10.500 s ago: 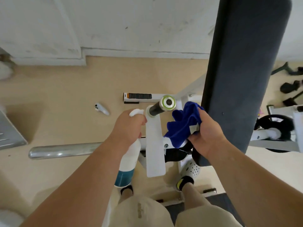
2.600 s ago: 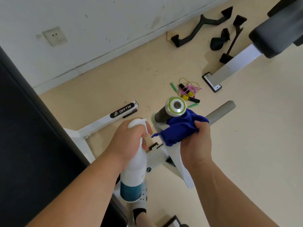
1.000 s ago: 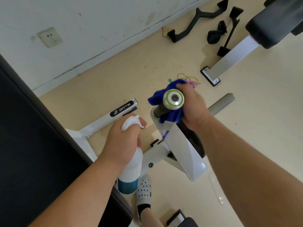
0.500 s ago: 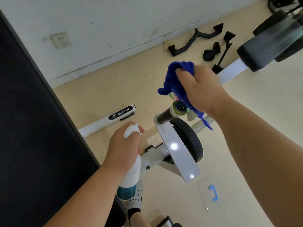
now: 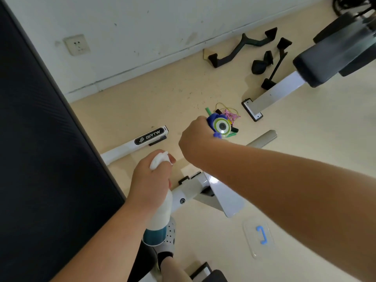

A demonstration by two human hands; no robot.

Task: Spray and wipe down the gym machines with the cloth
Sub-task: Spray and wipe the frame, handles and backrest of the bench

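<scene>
- Right hand (image 5: pixel 196 142) closed around the machine's handle with the blue cloth (image 5: pixel 211 119) bunched between palm and grip; only a bit of cloth shows past the knuckles, at about 1 o'clock from the hand.
- Handle end cap (image 5: pixel 222 126), silver with a green ring, sticks out just beyond the cloth and faces me.
- Left hand (image 5: pixel 151 180) wrapped tight on the neck of the white spray bottle (image 5: pixel 159 216); the nozzle peeks out above the fingers, the teal base hangs toward 6 o'clock.
- I see the white machine frame (image 5: pixel 203 188) running under both forearms; a branded white leg (image 5: pixel 140 142) lies at 10 o'clock from the left hand.
- Large black pad (image 5: pixel 40 159) fills the 9 o'clock side of the view.
- Small tangle of cords (image 5: pixel 231 115) on the floor just behind the end cap.
- At 1 to 2 o'clock, well apart: black grip attachments (image 5: pixel 244 47) by the wall, and a second bench (image 5: pixel 329 60), blurred.
- Clear lid with a blue clip (image 5: pixel 261 236) on the floor at 5 o'clock.
</scene>
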